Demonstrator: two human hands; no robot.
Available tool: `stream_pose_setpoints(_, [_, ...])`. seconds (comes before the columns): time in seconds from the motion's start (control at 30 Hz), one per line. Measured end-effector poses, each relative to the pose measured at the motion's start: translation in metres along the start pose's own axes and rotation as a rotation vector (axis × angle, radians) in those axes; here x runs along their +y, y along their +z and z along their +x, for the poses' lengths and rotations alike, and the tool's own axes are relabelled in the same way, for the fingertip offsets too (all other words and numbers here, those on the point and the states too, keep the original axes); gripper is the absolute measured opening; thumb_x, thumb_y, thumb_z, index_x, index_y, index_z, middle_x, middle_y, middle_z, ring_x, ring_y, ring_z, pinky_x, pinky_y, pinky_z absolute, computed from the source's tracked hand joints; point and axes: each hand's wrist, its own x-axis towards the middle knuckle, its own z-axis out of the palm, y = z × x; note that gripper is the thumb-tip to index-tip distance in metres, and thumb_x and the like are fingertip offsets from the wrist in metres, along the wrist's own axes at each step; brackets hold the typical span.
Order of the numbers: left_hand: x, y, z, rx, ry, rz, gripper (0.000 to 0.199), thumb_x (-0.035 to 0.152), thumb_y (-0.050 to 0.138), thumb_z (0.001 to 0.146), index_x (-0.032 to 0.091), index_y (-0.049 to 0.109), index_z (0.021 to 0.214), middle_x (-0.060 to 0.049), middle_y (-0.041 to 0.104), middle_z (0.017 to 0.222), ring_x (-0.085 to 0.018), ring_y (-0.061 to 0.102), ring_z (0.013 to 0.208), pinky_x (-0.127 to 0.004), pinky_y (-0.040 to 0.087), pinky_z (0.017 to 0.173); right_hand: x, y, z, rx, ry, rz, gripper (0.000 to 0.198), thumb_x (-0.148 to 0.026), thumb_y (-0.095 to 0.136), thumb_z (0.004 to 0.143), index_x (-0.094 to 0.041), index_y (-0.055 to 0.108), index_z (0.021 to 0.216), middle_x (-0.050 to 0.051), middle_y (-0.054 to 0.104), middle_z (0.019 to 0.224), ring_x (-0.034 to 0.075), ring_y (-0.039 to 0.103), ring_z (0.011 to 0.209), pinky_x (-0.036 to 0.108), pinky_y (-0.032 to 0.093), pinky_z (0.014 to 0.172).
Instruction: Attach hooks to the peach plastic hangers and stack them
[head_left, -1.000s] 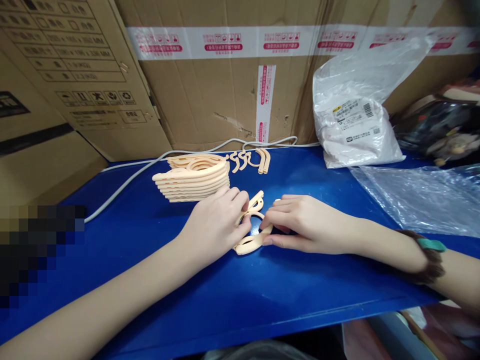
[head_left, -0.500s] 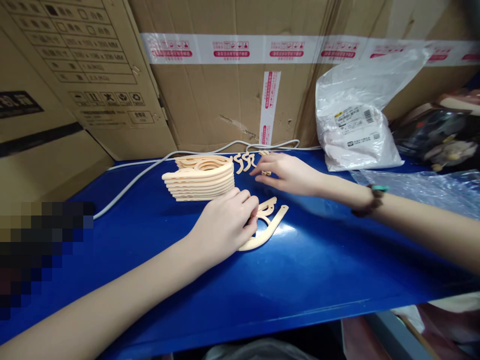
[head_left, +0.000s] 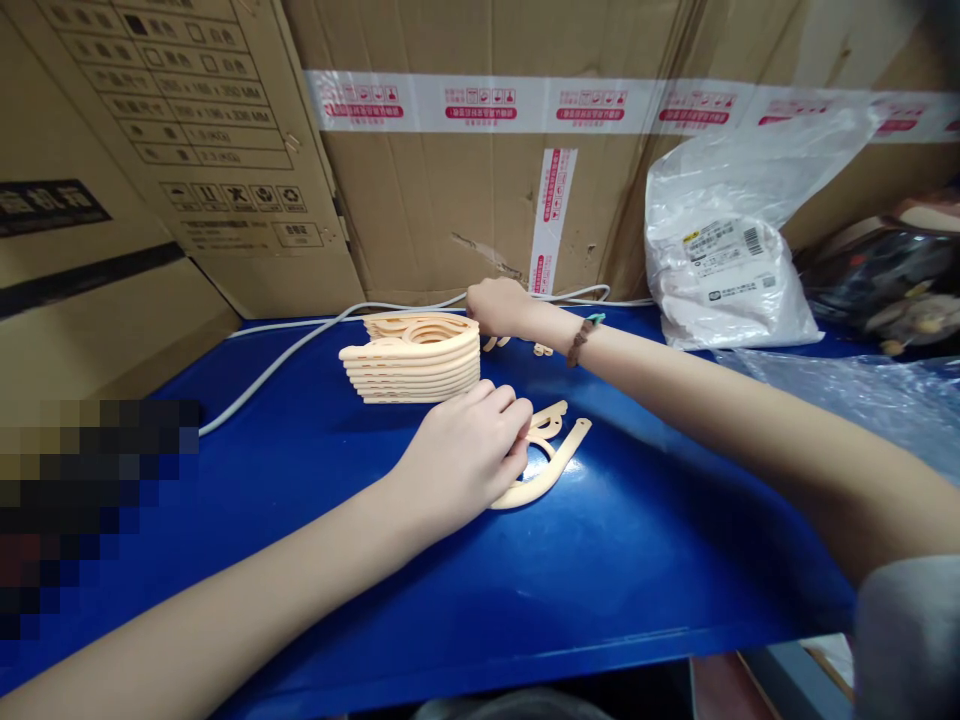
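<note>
My left hand [head_left: 476, 450] is closed on a cream plastic folding hanger [head_left: 556, 468], keeping it low over the table. Two curved arms of the hanger stick out to the right of my fist. My right hand [head_left: 504, 305] reaches to the back of the table, just behind the neat stack of cream hangers [head_left: 412, 365]. Its fingers are hidden behind the back of the hand, so whether it grips anything does not show. Small cream hooks [head_left: 495, 343] lie just in front of the right wrist, partly covered. A few tiny cream pieces [head_left: 543, 350] lie beside them.
Cardboard boxes [head_left: 427, 220] wall off the back and left of the blue table [head_left: 645, 570]. A white cable [head_left: 262, 385] runs along the back and left. At the right stand a white plastic bag [head_left: 727, 260] and a clear plastic sheet [head_left: 862, 385].
My right hand has moved left and back, from beside the small pieces to over the hooks near the stack. My left hand keeps its hold on the hanger. The view has shifted slightly.
</note>
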Motion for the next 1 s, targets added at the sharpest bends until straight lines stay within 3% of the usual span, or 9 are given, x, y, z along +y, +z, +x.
stream_pose_setpoints(0.1, [0.000, -0.001, 0.000, -0.013, 0.002, 0.006, 0.018, 0.020, 0.043, 0.092, 0.016, 0.058, 0.083, -0.004, 0.059, 0.085, -0.018, 0.051, 0.079, -0.030, 0.039, 0.065, -0.004, 0.000, 0.008, -0.008, 0.063, -0.048, 0.026, -0.014, 0.059, 0.079, -0.002, 0.069, 0.101, 0.028, 0.069, 0.099, 0.036, 0.067, 0.095, 0.039, 0.049, 0.072])
stream_pose_setpoints(0.3, [0.002, -0.003, 0.000, -0.019, 0.004, 0.016, 0.020, 0.020, 0.041, 0.093, 0.016, 0.059, 0.085, -0.005, 0.060, 0.086, -0.019, 0.051, 0.078, -0.029, 0.038, 0.064, -0.008, 0.000, 0.012, -0.005, 0.044, -0.054, 0.030, -0.014, 0.061, 0.076, -0.005, 0.069, 0.104, 0.025, 0.070, 0.103, 0.034, 0.065, 0.101, 0.037, 0.048, 0.077])
stream_pose_setpoints(0.53, [0.002, -0.003, 0.000, -0.005, 0.005, 0.007, 0.022, 0.019, 0.039, 0.094, 0.016, 0.059, 0.084, -0.004, 0.060, 0.085, -0.019, 0.052, 0.078, -0.029, 0.039, 0.064, 0.005, -0.011, -0.004, 0.048, 0.167, 0.082, 0.032, -0.031, 0.058, 0.080, -0.006, 0.073, 0.093, 0.020, 0.071, 0.092, 0.026, 0.065, 0.080, 0.033, 0.045, 0.066])
stream_pose_setpoints(0.73, [0.002, -0.002, 0.000, 0.023, -0.018, -0.031, 0.007, 0.017, 0.051, 0.088, 0.015, 0.058, 0.089, -0.002, 0.062, 0.086, -0.018, 0.054, 0.079, -0.029, 0.039, 0.063, 0.031, -0.026, -0.062, 0.007, 0.200, 0.268, 0.033, -0.036, 0.055, 0.080, -0.009, 0.071, 0.071, 0.004, 0.059, 0.058, 0.013, 0.049, 0.055, 0.027, 0.035, 0.051])
stream_pose_setpoints(0.9, [0.003, -0.002, 0.000, -0.042, -0.029, -0.015, 0.014, 0.018, 0.052, 0.090, 0.014, 0.062, 0.099, -0.004, 0.063, 0.093, -0.020, 0.057, 0.087, -0.031, 0.041, 0.070, 0.032, -0.030, -0.126, 0.053, 0.217, 0.648, 0.023, -0.035, 0.061, 0.074, -0.013, 0.071, 0.075, 0.004, 0.064, 0.069, 0.014, 0.053, 0.063, 0.029, 0.038, 0.058])
stream_pose_setpoints(1.0, [0.001, -0.001, 0.001, -0.065, -0.027, 0.021, 0.019, 0.021, 0.050, 0.092, 0.015, 0.064, 0.103, -0.004, 0.062, 0.092, -0.020, 0.057, 0.090, -0.031, 0.041, 0.070, 0.025, -0.029, -0.152, -0.015, 0.292, 0.869, 0.025, -0.040, 0.067, 0.071, -0.015, 0.069, 0.074, 0.005, 0.067, 0.075, 0.017, 0.057, 0.070, 0.031, 0.041, 0.065])
